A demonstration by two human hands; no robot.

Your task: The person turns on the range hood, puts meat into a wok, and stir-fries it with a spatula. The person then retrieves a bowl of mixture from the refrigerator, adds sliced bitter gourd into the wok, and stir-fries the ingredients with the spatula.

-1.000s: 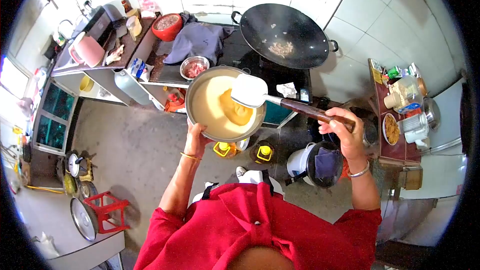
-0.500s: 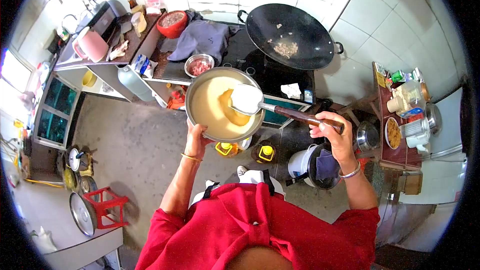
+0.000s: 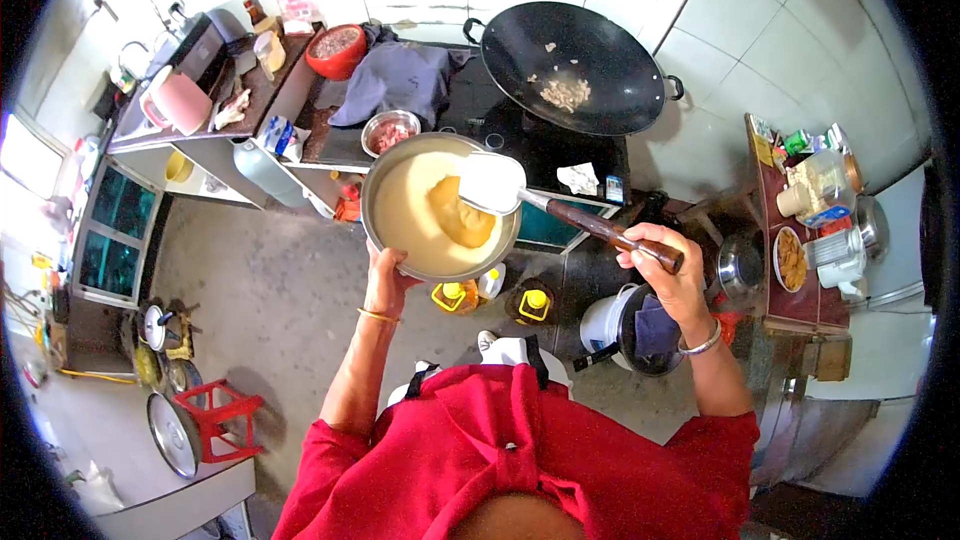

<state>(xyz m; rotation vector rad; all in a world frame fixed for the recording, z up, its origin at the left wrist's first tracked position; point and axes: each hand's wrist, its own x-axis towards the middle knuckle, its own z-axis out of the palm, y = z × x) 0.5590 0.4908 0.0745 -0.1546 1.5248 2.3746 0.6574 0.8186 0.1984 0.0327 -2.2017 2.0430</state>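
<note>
My left hand [image 3: 388, 278] grips the near-left rim of a wide metal bowl [image 3: 372, 225], held up in front of me. Inside is a pale yellow, batter-like liquid [image 3: 408, 215] with a deeper yellow patch in its middle. My right hand [image 3: 664, 265] is closed round the dark wooden handle of a wok spatula [image 3: 588, 223]. Its shiny, broad metal head is over the far right part of the bowl; whether it touches the liquid is hard to tell. Beyond the bowl, a black wok [image 3: 520, 60] on the stove holds small pale pieces [image 3: 566, 93].
A small metal bowl of pink meat [image 3: 391, 130], a dark cloth [image 3: 400, 82] and a red bowl [image 3: 336, 52] stand on the counter. Yellow-capped oil bottles [image 3: 532, 304] and a white bucket [image 3: 603, 325] are on the floor. At right, a shelf bears a plate of food [image 3: 789, 259].
The spatula head has shifted slightly up relative to the bowl, and more of the deeper yellow patch shows. The view has shifted slightly. Both hands keep their holds.
</note>
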